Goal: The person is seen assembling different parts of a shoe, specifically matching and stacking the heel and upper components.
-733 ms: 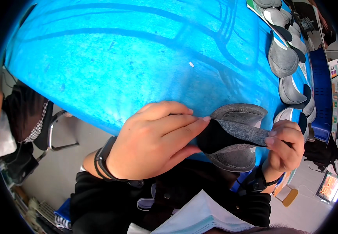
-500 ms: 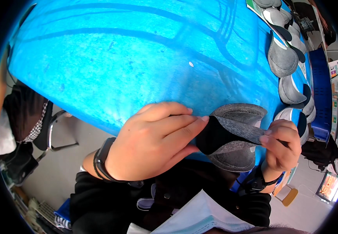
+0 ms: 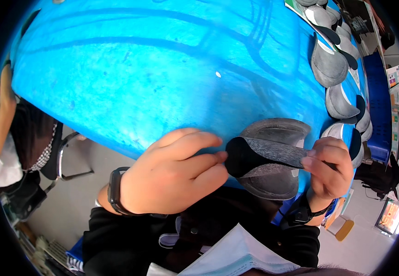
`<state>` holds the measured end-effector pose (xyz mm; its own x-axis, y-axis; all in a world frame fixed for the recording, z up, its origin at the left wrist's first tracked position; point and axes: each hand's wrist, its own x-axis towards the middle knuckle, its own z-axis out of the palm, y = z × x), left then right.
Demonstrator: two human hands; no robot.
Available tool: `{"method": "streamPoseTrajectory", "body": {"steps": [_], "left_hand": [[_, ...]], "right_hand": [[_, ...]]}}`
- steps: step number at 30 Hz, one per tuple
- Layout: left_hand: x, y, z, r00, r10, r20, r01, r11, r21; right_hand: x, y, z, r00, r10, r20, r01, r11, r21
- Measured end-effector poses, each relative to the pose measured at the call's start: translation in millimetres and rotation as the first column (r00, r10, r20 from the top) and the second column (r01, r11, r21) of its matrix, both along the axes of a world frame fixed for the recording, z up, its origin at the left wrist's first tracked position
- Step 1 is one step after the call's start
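Note:
A dark grey felt-like strip with a black end (image 3: 264,155) is stretched between both hands just above the near edge of a bright blue table (image 3: 162,78). My left hand (image 3: 174,175) pinches its black left end between thumb and fingers. My right hand (image 3: 329,166) grips its right end in a closed fist. Under the strip lies a grey curved shoe-part piece (image 3: 273,184), partly hidden by it.
Several grey and white shoe-part pieces (image 3: 330,64) lie in a row along the table's right edge. A seated person in dark clothes (image 3: 20,147) is at the left beside a metal chair (image 3: 68,158). A white paper (image 3: 236,257) sits by my chest.
My right hand has slid slightly left along the strip and closed tighter on it. My left hand keeps its pinch in nearly the same place.

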<state>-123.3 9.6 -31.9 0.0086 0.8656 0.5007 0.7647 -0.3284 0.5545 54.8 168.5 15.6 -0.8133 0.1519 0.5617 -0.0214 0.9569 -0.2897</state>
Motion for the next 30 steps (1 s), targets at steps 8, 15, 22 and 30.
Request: {"method": "streamPoseTrajectory", "body": {"steps": [8,15,22,30], "left_hand": [[20.9,26.8,19.0,0.996,0.031,0.084,-0.051,0.965,0.258],[23.9,40.1,21.9,0.996,0.003,-0.086,0.017,0.971,0.238],[30.7,38.8,18.1,0.986,0.021,0.165,-0.051,0.983,0.178],[34.6,32.3,20.2,0.955,0.157,0.252,-0.190,0.975,0.116]], "right_hand": [[1.7,-0.8,-2.0,1.000,0.009,-0.014,-0.009,1.000,-0.030],[8.3,6.4,-3.0,0.990,0.099,-0.103,-0.106,0.992,-0.066],[17.1,4.1,-3.1,0.997,0.052,-0.049,-0.064,0.960,-0.274],[39.3,-8.8,4.5,0.928,-0.143,-0.343,-0.106,0.782,-0.614]]}}
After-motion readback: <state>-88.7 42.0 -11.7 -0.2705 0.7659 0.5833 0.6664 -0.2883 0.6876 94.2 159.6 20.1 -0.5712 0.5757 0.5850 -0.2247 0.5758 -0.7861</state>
